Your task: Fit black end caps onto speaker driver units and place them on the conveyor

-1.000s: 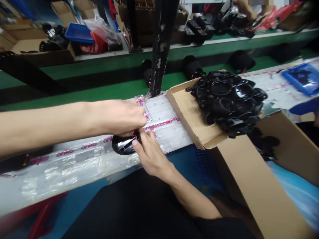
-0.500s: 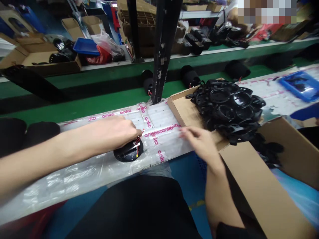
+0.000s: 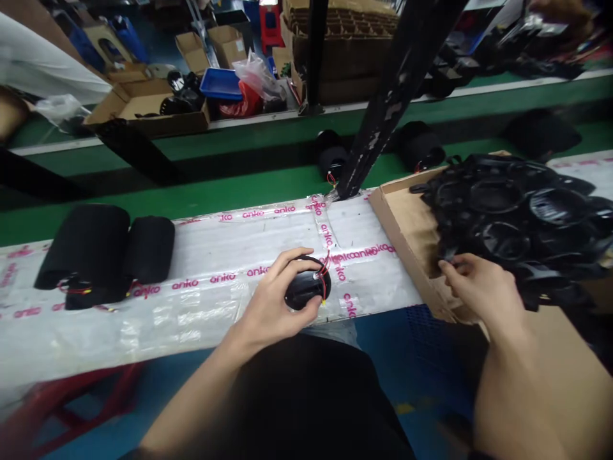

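My left hand (image 3: 275, 297) is curved around a round black housing (image 3: 301, 289), thumb on the near side and fingers over the far side. The housing rests on the plastic-covered bench (image 3: 205, 255), with thin red and yellow wires (image 3: 323, 281) coming out of its open face. At the left edge of the pile of black plastic rings (image 3: 495, 195), my right hand (image 3: 486, 287) pinches a black plastic part (image 3: 441, 255). Most of that part is hidden by the fingers and the pile. A shallow cardboard tray (image 3: 400, 233) holds the pile.
Black fabric-covered cylinders (image 3: 96, 246) with wires lie on the bench at left. A slanted black post (image 3: 383, 108) rises behind the bench. Further cylinders (image 3: 421, 147) sit on the green surface beyond. A cardboard flap (image 3: 565, 358) lies at lower right, and a red stool (image 3: 81, 409) at lower left.
My left hand has turned from lying over the housing to wrapping round its side. My right hand has moved right from above the bench to the ring pile. The view has shifted left.
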`<state>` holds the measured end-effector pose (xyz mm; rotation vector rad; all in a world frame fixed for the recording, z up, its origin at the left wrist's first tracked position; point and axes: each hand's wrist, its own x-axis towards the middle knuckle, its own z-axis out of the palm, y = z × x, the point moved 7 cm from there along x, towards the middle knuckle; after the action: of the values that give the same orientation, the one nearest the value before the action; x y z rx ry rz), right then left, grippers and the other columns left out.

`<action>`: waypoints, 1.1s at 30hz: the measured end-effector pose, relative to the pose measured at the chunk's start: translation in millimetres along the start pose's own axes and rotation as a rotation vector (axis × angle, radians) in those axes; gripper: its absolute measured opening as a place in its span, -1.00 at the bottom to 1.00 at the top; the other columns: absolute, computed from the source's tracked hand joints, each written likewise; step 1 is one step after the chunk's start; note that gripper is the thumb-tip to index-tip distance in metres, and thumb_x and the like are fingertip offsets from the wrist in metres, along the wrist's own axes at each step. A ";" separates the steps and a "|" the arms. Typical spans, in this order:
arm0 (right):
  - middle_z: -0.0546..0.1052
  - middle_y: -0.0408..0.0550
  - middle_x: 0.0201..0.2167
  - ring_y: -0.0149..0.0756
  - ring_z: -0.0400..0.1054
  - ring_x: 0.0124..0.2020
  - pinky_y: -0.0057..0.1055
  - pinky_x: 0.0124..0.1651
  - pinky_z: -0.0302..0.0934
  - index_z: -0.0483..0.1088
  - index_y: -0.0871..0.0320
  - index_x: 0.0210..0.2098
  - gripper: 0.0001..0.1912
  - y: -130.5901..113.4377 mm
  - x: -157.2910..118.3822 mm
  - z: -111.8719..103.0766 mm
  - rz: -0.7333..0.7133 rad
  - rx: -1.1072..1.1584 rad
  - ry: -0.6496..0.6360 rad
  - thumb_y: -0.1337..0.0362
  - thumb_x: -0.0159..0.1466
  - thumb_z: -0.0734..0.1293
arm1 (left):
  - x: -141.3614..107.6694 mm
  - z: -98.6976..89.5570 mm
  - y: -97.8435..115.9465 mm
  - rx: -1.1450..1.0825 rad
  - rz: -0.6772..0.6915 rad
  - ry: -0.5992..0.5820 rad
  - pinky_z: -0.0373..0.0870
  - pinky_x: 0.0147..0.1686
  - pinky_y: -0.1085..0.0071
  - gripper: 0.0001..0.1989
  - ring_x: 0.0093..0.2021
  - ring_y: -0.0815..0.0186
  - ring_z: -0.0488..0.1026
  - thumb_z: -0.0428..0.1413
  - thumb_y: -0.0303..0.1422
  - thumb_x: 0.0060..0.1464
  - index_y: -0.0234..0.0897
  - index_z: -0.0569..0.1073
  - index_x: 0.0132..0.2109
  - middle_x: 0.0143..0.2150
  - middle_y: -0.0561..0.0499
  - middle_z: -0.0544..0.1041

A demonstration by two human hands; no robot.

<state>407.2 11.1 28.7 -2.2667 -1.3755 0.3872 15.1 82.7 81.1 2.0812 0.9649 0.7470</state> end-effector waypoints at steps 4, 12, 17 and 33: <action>0.67 0.07 -0.46 -0.10 0.57 -0.50 -0.20 -0.37 0.37 0.53 -0.04 -0.18 -0.77 -26.2 -34.2 6.6 0.091 0.138 -0.048 -0.02 0.34 0.46 | -1.2 1.5 7.3 0.080 0.071 0.043 0.49 0.35 -0.03 -0.55 0.41 -0.03 0.43 0.31 -0.21 0.19 -0.07 0.46 0.19 0.36 -0.24 0.46; 0.69 0.10 -0.02 -0.03 0.64 -0.07 -0.05 0.04 0.51 0.54 0.08 0.11 -0.67 -97.7 -56.2 96.7 -0.327 0.119 -0.412 0.25 0.47 0.23 | 6.4 0.7 14.9 0.035 0.146 0.090 0.51 0.27 0.02 -0.62 0.23 0.04 0.55 0.38 -0.15 0.22 -0.17 0.50 0.07 0.18 -0.20 0.60; 0.50 0.16 0.22 -0.01 0.55 0.05 0.02 0.11 0.49 0.42 0.05 0.31 -0.52 -106.9 -48.9 98.8 -0.425 0.028 -0.273 0.32 0.44 0.20 | 11.2 1.8 9.4 -0.134 0.098 0.223 0.54 0.14 0.19 -0.84 0.12 0.16 0.61 0.29 -0.25 0.35 -0.22 0.56 -0.06 0.04 -0.12 0.66; 0.52 0.15 0.27 0.15 0.42 0.27 0.21 0.33 0.33 0.40 0.02 0.35 -0.29 -125.7 -43.5 128.3 -0.240 0.481 -0.391 -0.05 0.28 0.49 | 13.4 -10.5 22.3 0.018 0.133 0.205 0.43 0.15 0.15 -0.78 0.03 0.15 0.62 0.32 -0.43 0.29 -0.21 0.40 -0.23 -0.17 0.03 0.67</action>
<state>232.7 52.6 -15.9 -1.6688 -1.5165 0.9981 23.7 86.9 107.5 2.1304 0.9512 1.0411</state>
